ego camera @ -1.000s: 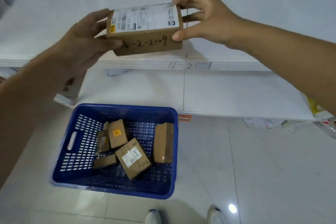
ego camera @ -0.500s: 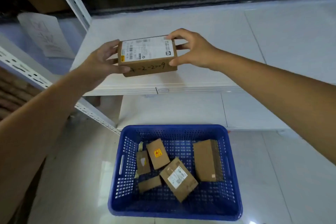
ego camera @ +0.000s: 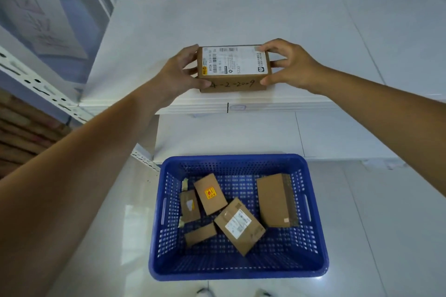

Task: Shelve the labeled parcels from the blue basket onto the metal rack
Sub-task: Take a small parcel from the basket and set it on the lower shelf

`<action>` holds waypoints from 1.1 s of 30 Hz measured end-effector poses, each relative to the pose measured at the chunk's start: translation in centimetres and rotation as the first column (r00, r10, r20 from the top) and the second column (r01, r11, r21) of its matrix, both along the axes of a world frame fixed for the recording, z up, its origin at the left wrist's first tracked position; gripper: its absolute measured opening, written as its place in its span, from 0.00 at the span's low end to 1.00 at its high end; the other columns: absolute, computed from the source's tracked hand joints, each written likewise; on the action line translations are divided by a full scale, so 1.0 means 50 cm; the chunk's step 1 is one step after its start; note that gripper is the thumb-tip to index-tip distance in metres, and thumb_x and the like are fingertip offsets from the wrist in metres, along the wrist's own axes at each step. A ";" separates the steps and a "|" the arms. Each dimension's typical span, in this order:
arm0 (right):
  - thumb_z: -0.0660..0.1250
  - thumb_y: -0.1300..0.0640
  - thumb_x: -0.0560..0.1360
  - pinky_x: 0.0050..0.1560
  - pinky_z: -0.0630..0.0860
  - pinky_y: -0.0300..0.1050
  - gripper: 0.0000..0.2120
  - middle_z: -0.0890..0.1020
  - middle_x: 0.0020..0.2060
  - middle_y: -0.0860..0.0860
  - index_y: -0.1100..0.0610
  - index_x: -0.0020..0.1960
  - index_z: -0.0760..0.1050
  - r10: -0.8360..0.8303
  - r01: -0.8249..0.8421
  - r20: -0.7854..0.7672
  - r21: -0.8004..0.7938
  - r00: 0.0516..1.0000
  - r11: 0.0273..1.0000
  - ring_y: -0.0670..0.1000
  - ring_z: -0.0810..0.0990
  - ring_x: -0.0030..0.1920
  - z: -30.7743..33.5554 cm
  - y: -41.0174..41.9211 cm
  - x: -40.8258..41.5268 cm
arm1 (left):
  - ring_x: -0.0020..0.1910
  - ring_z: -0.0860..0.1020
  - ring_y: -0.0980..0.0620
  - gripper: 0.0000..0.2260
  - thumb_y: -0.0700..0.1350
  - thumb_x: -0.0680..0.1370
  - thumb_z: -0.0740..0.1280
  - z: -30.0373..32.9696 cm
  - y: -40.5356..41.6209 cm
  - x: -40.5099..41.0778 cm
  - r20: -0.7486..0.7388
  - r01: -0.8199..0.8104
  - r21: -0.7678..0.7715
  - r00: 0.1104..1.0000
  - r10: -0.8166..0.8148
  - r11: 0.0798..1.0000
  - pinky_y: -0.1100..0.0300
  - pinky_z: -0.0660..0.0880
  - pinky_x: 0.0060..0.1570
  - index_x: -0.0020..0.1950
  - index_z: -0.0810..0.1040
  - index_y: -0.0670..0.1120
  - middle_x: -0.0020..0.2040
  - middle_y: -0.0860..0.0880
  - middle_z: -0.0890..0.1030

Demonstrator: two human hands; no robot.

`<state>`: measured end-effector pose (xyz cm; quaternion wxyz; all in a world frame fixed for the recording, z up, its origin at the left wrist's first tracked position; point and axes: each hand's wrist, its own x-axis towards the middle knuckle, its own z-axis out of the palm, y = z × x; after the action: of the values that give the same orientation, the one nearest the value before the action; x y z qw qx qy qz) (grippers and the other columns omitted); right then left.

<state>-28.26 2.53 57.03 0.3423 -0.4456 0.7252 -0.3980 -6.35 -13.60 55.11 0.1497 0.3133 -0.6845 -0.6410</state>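
A brown labeled parcel (ego camera: 233, 69) with a white shipping label on top and handwriting on its front sits at the front edge of the white metal rack shelf (ego camera: 169, 38). My left hand (ego camera: 179, 75) grips its left end and my right hand (ego camera: 287, 64) grips its right end. Below, on the floor, the blue basket (ego camera: 316, 236) holds several more cardboard parcels, among them one with a white label (ego camera: 239, 224), one with a yellow-red sticker (ego camera: 210, 194) and a larger plain one (ego camera: 276, 200).
A lower rack shelf (ego camera: 241, 135) lies under the upper one. A perforated white rack upright (ego camera: 43, 87) slants across the left, with a paper sheet (ego camera: 38, 19) behind it. Glossy floor tiles (ego camera: 386, 224) surround the basket. My shoe tips (ego camera: 205, 293) show at the bottom.
Both hands have carried the parcel down and forward onto the upper shelf's front edge. The view has shifted so the basket now sits centred below.
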 end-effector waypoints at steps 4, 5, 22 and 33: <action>0.76 0.72 0.66 0.61 0.76 0.43 0.32 0.72 0.69 0.50 0.57 0.67 0.71 0.002 -0.002 -0.001 0.011 1.000 1.000 0.54 0.75 0.65 -0.010 0.001 -0.007 | 0.64 0.75 0.49 0.38 0.25 0.67 0.72 -0.013 -0.005 -0.003 0.018 -0.006 0.015 1.000 0.005 1.000 0.55 0.74 0.62 0.72 0.65 0.48 0.69 0.51 0.72; 0.76 0.71 0.66 0.61 0.76 0.43 0.32 0.72 0.68 0.50 0.56 0.66 0.71 0.005 -0.005 -0.014 0.011 1.000 1.000 0.54 0.75 0.64 -0.011 0.002 -0.007 | 0.65 0.75 0.49 0.39 0.25 0.67 0.72 -0.013 -0.005 -0.002 0.019 -0.006 0.023 1.000 0.006 1.000 0.54 0.74 0.62 0.73 0.65 0.47 0.70 0.50 0.71; 0.82 0.53 0.62 0.61 0.73 0.44 0.47 0.68 0.69 0.51 0.46 0.74 0.60 0.028 -0.002 -0.231 0.111 0.972 0.994 0.50 0.71 0.65 0.048 0.053 0.007 | 0.73 0.65 0.49 0.45 0.30 0.68 0.74 0.041 0.033 0.052 0.206 -0.060 -0.187 0.973 0.099 0.981 0.53 0.69 0.65 0.78 0.55 0.52 0.78 0.51 0.58; 0.78 0.56 0.68 0.55 0.79 0.44 0.27 0.79 0.56 0.51 0.53 0.64 0.72 -0.264 0.262 -0.141 -0.034 0.954 0.965 0.49 0.80 0.54 -0.002 0.288 0.138 | 0.51 0.78 0.46 0.19 0.28 0.72 0.68 -0.026 0.222 0.237 0.010 -0.312 -0.146 0.949 0.316 0.939 0.59 0.76 0.49 0.61 0.71 0.40 0.54 0.45 0.78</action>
<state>-21.34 16.93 56.93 0.2296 -0.3754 0.7979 -0.4119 5.49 -2.49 53.79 0.2607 0.4175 -0.6722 -0.5530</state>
